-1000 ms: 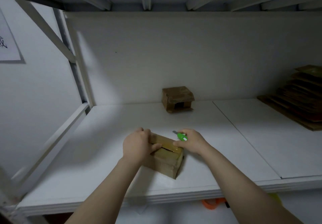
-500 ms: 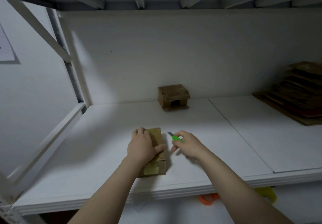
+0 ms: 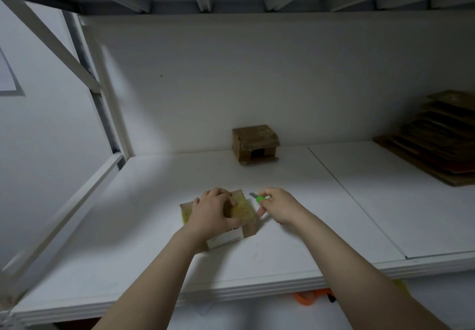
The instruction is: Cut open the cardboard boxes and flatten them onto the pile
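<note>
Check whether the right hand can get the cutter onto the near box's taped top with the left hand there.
Probably yes. The left hand covers the left of the box, but the tape nearest the right hand is bare, and the cutter is just beside it.

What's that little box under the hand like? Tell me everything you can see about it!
The little box is brown cardboard and lies near the front of the white shelf. Shiny yellowish tape covers its top. A white label, with print too small to read, sits on the side facing the camera. The left hand grips it from above, fingers curled over the top. The right hand holds a green cutter just by its right edge; whether the blade touches the box cannot be told.
</note>
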